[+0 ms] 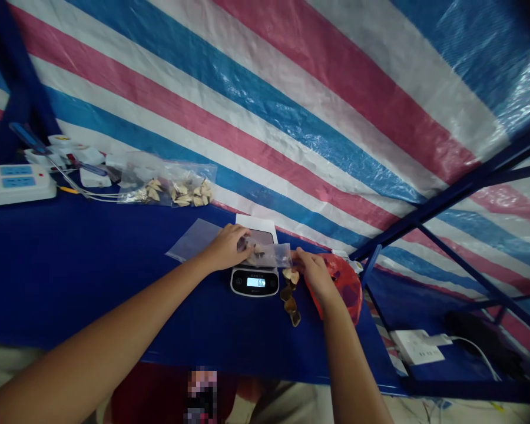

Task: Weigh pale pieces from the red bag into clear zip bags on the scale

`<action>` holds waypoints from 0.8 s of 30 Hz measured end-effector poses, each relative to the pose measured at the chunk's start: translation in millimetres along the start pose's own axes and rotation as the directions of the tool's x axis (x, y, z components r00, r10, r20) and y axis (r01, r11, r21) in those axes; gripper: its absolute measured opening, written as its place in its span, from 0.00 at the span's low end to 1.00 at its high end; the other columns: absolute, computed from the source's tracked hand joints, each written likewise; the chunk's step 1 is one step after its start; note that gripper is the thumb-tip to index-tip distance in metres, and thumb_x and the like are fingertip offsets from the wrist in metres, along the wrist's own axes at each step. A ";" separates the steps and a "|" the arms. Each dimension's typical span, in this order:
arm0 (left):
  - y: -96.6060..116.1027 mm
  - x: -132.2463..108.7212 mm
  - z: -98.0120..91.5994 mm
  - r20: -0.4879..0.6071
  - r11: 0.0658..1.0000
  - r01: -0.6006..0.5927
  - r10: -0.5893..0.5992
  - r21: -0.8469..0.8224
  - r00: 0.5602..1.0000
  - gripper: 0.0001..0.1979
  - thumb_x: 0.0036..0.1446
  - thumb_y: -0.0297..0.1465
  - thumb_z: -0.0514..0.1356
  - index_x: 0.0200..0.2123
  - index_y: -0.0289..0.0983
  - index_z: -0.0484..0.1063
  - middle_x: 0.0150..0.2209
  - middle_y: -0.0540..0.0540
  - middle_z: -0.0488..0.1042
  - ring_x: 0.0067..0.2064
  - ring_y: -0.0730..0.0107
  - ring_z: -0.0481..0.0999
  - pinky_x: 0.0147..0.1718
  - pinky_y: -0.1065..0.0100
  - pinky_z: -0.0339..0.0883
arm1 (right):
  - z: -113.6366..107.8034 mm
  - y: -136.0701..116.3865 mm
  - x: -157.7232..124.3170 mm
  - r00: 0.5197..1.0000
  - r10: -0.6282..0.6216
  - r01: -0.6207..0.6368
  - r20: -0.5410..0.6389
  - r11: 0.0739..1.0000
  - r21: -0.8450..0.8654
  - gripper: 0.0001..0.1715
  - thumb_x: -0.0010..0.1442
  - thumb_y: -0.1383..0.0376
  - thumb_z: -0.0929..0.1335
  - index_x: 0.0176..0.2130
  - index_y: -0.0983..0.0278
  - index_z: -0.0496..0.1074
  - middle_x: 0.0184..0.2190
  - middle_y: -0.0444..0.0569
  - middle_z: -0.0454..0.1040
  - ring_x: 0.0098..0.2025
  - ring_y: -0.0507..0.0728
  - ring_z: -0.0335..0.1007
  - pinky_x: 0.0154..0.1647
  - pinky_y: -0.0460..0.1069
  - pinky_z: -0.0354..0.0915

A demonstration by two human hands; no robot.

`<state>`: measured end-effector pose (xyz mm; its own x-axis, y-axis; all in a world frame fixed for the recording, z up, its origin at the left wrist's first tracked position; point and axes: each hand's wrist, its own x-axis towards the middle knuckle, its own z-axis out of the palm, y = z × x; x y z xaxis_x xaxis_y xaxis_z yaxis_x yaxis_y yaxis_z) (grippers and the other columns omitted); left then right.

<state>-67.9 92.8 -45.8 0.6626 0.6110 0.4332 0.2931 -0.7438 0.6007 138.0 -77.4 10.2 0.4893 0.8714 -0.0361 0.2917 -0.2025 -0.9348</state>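
From the head view, the work looks partly done: filled bags [176,175] of pale, dried-looking pieces lie at ten o'clock from the scale [255,284], while loose pieces [290,305] lie on the worktop [97,265] at four o'clock, seemingly left to bag. The clear bag [276,255] lies across the scale with a few pieces inside. The left hand [225,246] pinches it; the right hand [314,271] reaches its three-o'clock end, grip unclear. Beyond, the red bag [354,297] has contents too hidden to tell.

Blue table [92,253] bearing digital scale [255,291], brown pieces [290,304], red bag [351,288]
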 end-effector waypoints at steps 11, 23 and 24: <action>0.8 0.7 11.5 -0.003 0.992 -0.103 0.103 -0.067 0.995 0.06 0.62 0.36 0.62 0.36 0.42 0.78 0.44 0.46 0.79 0.50 0.58 0.74 0.51 0.53 0.61 | 31.1 -10.9 15.6 0.950 0.046 -0.023 0.308 0.997 -0.078 0.28 0.61 0.44 0.67 0.46 0.61 0.82 0.36 0.49 0.81 0.21 0.49 0.60 0.20 0.45 0.49; 6.6 -0.1 10.5 0.036 0.992 -0.101 0.104 -0.079 0.994 0.06 0.61 0.33 0.61 0.36 0.42 0.80 0.38 0.48 0.82 0.49 0.58 0.75 0.51 0.54 0.60 | 47.1 -7.0 35.7 0.903 -0.002 0.076 0.430 0.985 -0.154 0.24 0.62 0.48 0.67 0.41 0.64 0.81 0.33 0.49 0.78 0.29 0.53 0.70 0.18 0.43 0.55; 6.5 0.0 10.8 0.035 0.993 -0.095 0.098 -0.077 0.995 0.06 0.61 0.33 0.61 0.36 0.42 0.80 0.38 0.48 0.82 0.49 0.58 0.75 0.51 0.53 0.60 | 47.4 -8.2 35.6 0.902 0.005 0.069 0.432 0.985 -0.155 0.23 0.62 0.49 0.67 0.40 0.64 0.81 0.32 0.49 0.78 0.30 0.53 0.71 0.18 0.43 0.55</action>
<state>-58.6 85.0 -49.2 0.7118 0.5253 0.4662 0.1751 -0.7756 0.6065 114.1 -23.5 -0.2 0.0878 0.9779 -0.1898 0.4486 -0.2090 -0.8690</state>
